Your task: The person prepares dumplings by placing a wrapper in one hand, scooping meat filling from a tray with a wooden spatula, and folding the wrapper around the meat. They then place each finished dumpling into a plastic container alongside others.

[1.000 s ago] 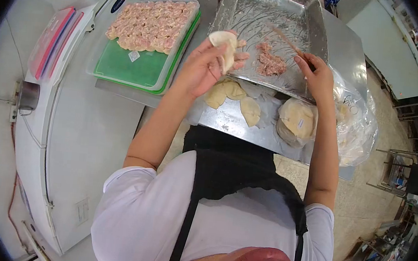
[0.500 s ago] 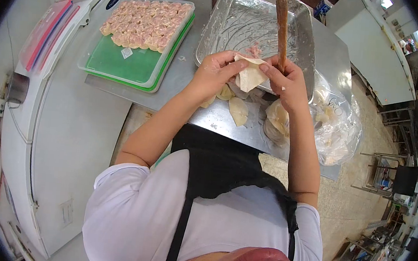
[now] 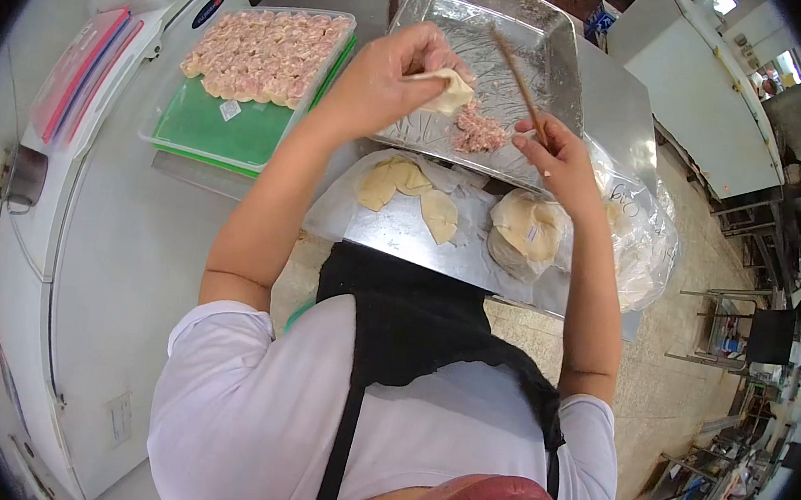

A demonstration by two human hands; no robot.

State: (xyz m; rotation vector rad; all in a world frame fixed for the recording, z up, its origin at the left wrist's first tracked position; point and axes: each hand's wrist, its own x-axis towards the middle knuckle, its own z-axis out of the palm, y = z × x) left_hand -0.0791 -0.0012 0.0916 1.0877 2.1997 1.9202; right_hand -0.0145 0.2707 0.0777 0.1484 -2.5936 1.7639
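My left hand [image 3: 391, 83] pinches a pale dumpling wrapper [image 3: 452, 95] over the near left part of the metal tray [image 3: 575, 84]. Between the fingers of my right hand [image 3: 556, 159] is a flat wooden stick [image 3: 518, 77], its far end slanting up over the tray. A small heap of pink minced meat [image 3: 479, 131] lies in the tray between both hands. Loose dumpling wrappers [image 3: 439, 215] rest on the table just below the tray. Near my right wrist stands a stack of round wrappers [image 3: 524, 228] in plastic.
To the left, a green-based plastic box [image 3: 211, 129] holds rows of filled dumplings [image 3: 265, 52]. A clear plastic bag [image 3: 642, 262] lies at the table's right side. A white freezer [image 3: 141, 275] flanks the table [image 3: 402, 236] on the left.
My hands have moved apart; the left went up and left with the wrapper. My right hand let go of the wrapper and tilted the stick. The meat heap and table wrappers show more fully.
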